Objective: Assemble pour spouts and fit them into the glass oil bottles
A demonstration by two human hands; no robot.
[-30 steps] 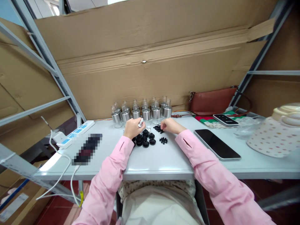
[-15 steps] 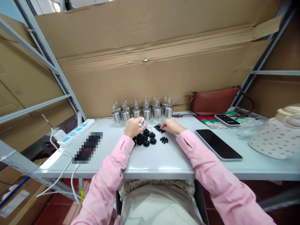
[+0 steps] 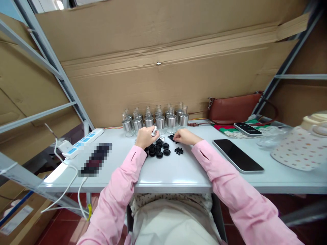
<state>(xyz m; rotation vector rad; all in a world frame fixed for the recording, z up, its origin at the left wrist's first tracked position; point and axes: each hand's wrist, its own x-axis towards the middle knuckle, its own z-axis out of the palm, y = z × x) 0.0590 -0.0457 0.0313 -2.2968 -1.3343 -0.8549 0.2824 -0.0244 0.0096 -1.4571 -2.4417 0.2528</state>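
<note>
My left hand [image 3: 145, 136] is closed around a small white part [image 3: 154, 131] whose kind I cannot make out. Beneath and beside it lies a heap of round black caps [image 3: 158, 149]. My right hand [image 3: 185, 136] has its fingertips pinched over a little pile of slim black pieces [image 3: 171, 137]; whatever is between the fingers is too small to tell. Just in front of that hand sits a cluster of tiny black plugs [image 3: 179, 150]. Behind both hands stand several glass bottles with metal bands [image 3: 160, 122], upright in rows.
To the right lie a large black-screened phone [image 3: 237, 155], a smaller dark-faced device [image 3: 247, 129], a brown handbag [image 3: 233, 109] and a dotted white item [image 3: 298, 149]. On the left are a power strip [image 3: 87, 141] and a pixelated dark object [image 3: 97, 160]. Cardboard [image 3: 178, 81] walls the back.
The view has tilted very slightly. My right hand has shifted a touch to the left over the slim black pieces; my left hand keeps its hold on the white part.
</note>
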